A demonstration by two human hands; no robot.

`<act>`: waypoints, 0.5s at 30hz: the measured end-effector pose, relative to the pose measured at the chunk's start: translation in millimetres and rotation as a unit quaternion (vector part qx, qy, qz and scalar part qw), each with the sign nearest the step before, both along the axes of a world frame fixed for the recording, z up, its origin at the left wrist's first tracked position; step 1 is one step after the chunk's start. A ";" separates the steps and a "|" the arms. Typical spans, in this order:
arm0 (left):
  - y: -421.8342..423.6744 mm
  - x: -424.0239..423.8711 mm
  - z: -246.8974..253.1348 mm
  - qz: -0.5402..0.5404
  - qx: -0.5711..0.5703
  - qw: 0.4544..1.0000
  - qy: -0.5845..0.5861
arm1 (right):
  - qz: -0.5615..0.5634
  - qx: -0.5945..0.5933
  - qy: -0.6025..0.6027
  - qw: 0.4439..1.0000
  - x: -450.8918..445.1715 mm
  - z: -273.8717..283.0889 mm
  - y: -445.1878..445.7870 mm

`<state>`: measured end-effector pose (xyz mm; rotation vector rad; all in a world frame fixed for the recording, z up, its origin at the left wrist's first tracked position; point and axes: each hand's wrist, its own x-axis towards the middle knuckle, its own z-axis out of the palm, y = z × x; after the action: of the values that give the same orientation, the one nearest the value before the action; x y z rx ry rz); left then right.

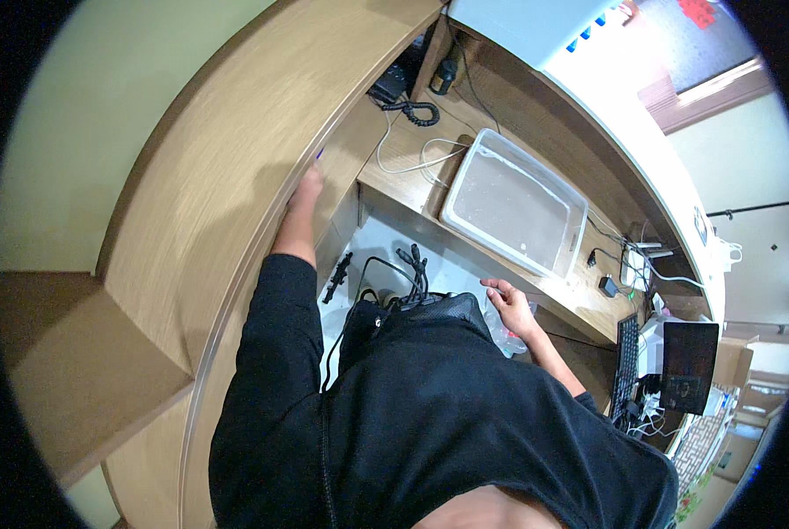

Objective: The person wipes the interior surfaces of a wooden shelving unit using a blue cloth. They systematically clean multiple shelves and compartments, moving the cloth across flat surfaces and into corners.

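My left hand (310,182) reaches under the overhanging edge of a wooden ledge (255,125). Most of its fingers are hidden there, and a small blue bit (319,154) of something shows by it. Whether it grips that thing cannot be made out. Over the gap below the desk, my right hand (512,309) hangs with its fingers apart and nothing visible in it. Beyond it, a translucent plastic bin (517,205) rests on the wooden desktop (401,145). Beneath my right hand is a clear plastic bag (500,334).
A black corded telephone (389,84) and a dark bottle (443,77) stand at the desk's far end. Cables surround a white router (634,270) to the right, near a black keyboard (626,360) and a monitor (689,367). Black cables (415,264) hang close to my legs.
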<state>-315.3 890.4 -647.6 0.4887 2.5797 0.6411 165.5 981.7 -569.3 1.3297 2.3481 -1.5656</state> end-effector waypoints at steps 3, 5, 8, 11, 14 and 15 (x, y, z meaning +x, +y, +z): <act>46.0 -2.3 -9.7 -0.079 0.004 0.996 0.047 | -0.001 0.015 0.000 1.000 5.8 9.6 -5.2; 69.1 -3.1 -28.9 -0.152 0.003 0.978 0.142 | 0.008 0.034 0.024 0.999 10.9 6.6 -4.2; 68.7 26.6 -40.1 -0.205 0.013 0.933 0.295 | 0.008 0.011 -0.033 0.999 5.9 20.2 0.0; 26.6 47.5 -29.6 -0.238 0.127 0.916 0.296 | 0.041 0.035 -0.028 0.998 7.4 18.8 13.2; -22.2 64.3 -18.0 -0.222 0.095 0.925 0.294 | 0.036 0.034 -0.008 0.999 1.6 36.6 23.8; -36.1 68.9 -21.0 -0.215 0.088 0.929 0.289 | 0.034 0.033 -0.004 0.999 1.5 40.7 26.7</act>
<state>-246.5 854.3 -668.6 1.4455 2.7909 0.6376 167.0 1008.4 -528.6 1.2504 2.4338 -1.4735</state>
